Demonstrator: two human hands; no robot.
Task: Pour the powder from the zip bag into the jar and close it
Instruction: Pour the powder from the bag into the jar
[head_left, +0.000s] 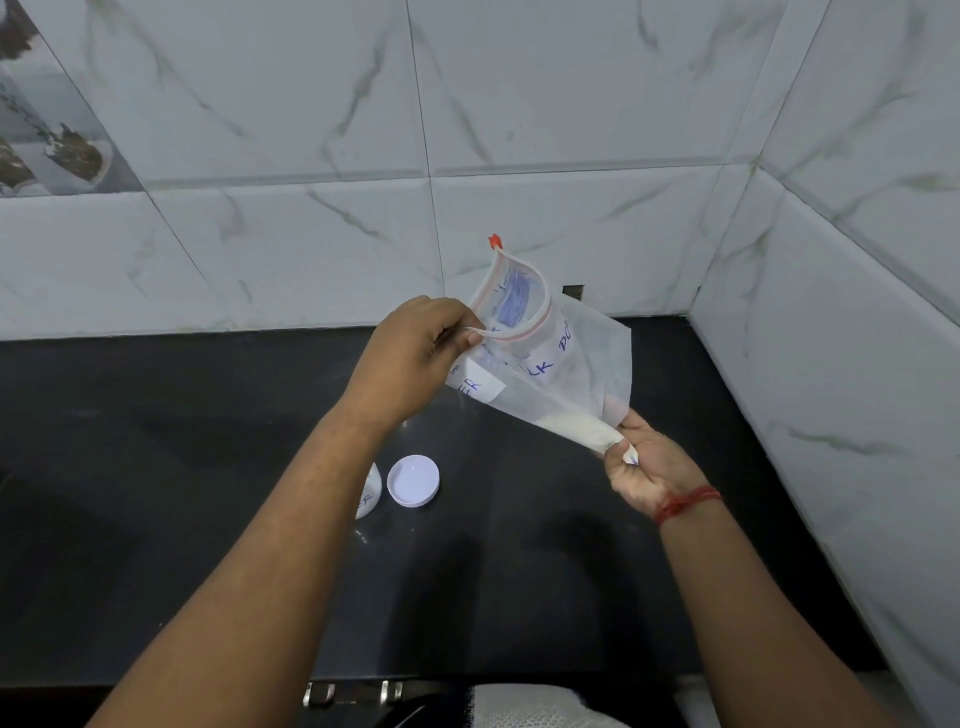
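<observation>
I hold a clear zip bag (566, 358) with blue writing above the black counter. Its red-edged mouth gapes open toward the wall, with an orange slider at its top end. My left hand (410, 353) pinches the near rim of the mouth. My right hand (644, 462) grips the bag's lower corner, where white powder (576, 428) has gathered. A white jar (370, 491) stands on the counter, mostly hidden behind my left forearm. Its white lid (413, 480) lies upturned just right of it.
The black counter (156, 467) meets marble-tiled walls (519, 130) at the back and right, forming a corner. A few specks of powder (359, 535) lie near the jar. Metal handles (353, 693) show below the counter's front edge.
</observation>
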